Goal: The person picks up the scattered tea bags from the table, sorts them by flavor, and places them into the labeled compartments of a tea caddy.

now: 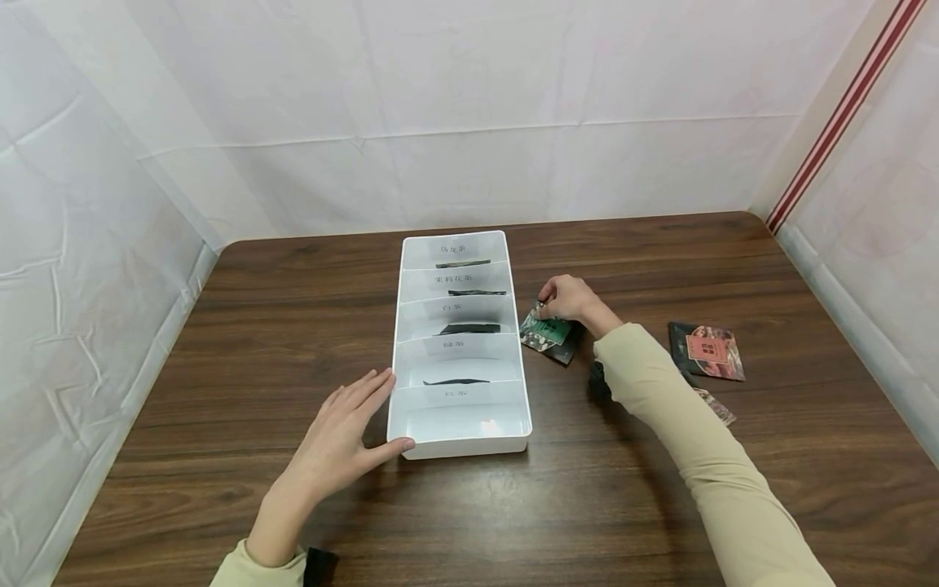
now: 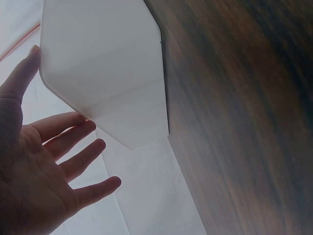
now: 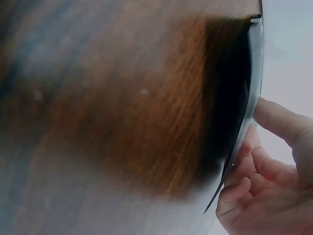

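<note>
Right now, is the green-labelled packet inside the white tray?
No, the right hand pinches the green-labelled packet outside the white tray, just to its right.

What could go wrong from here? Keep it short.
1. The right hand pinches the green-labelled packet near one edge, so it may twist or slip.
2. The left hand touches the white box only near one corner, so a bump might still shift it.
3. The right sleeve hides part of another packet in the head view; it might brush that packet aside.
</note>
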`<state>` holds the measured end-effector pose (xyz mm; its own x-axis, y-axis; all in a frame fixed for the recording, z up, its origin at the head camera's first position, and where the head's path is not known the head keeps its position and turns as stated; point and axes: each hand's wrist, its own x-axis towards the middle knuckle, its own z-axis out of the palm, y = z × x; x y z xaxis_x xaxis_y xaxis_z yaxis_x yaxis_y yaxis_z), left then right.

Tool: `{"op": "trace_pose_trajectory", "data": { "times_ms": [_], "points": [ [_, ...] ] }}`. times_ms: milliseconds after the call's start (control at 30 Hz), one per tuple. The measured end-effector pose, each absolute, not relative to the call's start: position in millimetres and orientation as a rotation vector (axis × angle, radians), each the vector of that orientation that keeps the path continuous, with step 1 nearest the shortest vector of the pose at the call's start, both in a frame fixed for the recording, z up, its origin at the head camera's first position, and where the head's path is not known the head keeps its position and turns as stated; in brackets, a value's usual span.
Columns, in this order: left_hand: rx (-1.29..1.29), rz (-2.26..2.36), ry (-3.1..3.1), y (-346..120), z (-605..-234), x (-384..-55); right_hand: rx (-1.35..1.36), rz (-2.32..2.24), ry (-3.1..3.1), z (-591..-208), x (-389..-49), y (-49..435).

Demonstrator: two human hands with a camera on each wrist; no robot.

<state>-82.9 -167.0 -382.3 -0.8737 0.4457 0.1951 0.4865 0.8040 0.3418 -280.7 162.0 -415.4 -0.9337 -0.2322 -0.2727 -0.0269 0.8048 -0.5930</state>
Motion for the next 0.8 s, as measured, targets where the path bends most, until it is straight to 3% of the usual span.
{"op": "trace_pose_trajectory", "data": {
  "times_ms": [800],
  "points": [
    [-0.742, -0.594, -2.905, -166.0, -381.4, -82.3, -0.21, -1.247, 2.563, -421.8, -276.9, 188.0]
  ]
}}
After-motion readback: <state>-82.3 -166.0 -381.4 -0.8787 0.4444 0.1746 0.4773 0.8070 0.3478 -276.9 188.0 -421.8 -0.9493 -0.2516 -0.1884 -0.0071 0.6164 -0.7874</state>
